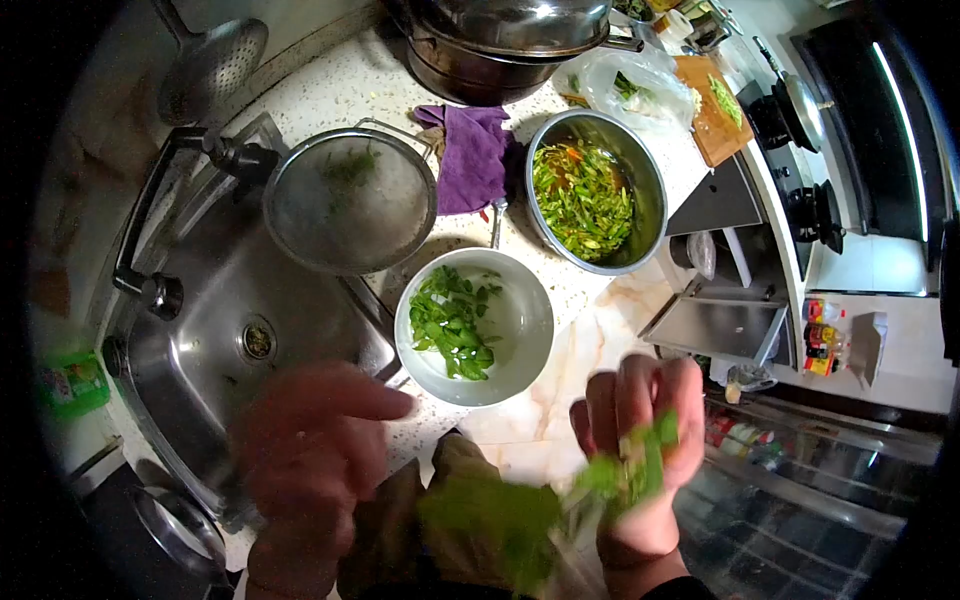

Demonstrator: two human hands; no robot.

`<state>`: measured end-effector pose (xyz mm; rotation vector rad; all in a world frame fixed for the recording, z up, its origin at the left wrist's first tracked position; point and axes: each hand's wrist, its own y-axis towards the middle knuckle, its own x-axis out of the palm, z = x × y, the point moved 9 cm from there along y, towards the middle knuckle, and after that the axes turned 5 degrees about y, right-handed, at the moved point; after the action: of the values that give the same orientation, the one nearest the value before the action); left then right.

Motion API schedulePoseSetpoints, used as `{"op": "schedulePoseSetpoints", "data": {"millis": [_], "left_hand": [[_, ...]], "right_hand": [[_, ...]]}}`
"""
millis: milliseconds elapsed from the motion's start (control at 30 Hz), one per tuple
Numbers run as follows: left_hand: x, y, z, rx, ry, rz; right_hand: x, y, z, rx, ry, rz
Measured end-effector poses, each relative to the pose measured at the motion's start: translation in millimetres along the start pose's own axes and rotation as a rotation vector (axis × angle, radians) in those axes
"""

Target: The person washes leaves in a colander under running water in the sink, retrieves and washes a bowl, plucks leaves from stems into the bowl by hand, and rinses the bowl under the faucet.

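Green leafy stems [500, 520], blurred by motion, hang from my right hand [640, 430], whose fingers are curled round them at the lower right. My left hand [315, 450] is at the lower left over the sink's edge, smeared by motion; whether it pinches anything is too blurred to tell. Between and beyond both hands stands a white bowl [525, 340] with picked green leaves [452, 325] on its left side. Neither hand touches the bowl.
A steel sink [210, 340] lies left, with a mesh strainer [350, 210] over its corner. Behind the bowl are a purple cloth [472, 160], a metal pot [655, 200] of chopped greens, a dark lidded pot [480, 75], a plastic bag [620, 90] and a cutting board [715, 135].
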<state>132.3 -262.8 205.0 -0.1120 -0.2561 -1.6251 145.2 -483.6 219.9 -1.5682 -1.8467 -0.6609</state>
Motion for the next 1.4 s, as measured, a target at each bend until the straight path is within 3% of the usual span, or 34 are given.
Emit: {"op": "schedulePoseSetpoints", "data": {"millis": [100,200,267,333,400,1067,1133,1200,1233,1300,1333,1367,1400], "left_hand": [[-18,-8,12,0.068,0.111,0.257],[-40,-17,10,0.134,0.155,0.291],[-49,-24,5,0.104,0.176,0.308],[-56,-31,-1,0.091,0.166,0.358],[-59,-34,-2,0.071,0.209,0.342],[-61,-35,-2,0.071,0.219,0.364],[-63,-34,-2,0.074,0.199,0.364],[-63,-35,-1,0.081,0.180,0.368],[-63,-35,-1,0.068,0.165,0.373],[-61,-37,-3,0.052,0.148,0.375],[-59,-37,-6,0.046,0.131,0.363],[-58,-38,-9,0.039,0.115,0.352],[-58,-40,-11,0.038,0.115,0.352]], "right_hand": [[47,7,-8,0.079,0.037,-0.441],[86,-3,-8,0.065,0.212,-0.760],[94,-8,-7,0.019,0.311,-0.763],[93,-8,-15,-0.022,0.274,-0.526],[93,-8,-18,-0.012,0.184,-0.499],[90,-12,-28,-0.011,0.092,-0.528],[58,-6,-28,-0.012,-0.316,-0.463],[31,14,-23,-0.094,-1.015,-0.330],[12,24,-9,0.031,-1.380,-0.184],[-15,30,31,-0.180,-1.853,-0.340],[-33,31,59,-0.149,-2.080,-0.398],[-37,34,75,-0.203,-2.107,-0.446],[-48,36,94,-0.113,-2.187,-0.431]]}}
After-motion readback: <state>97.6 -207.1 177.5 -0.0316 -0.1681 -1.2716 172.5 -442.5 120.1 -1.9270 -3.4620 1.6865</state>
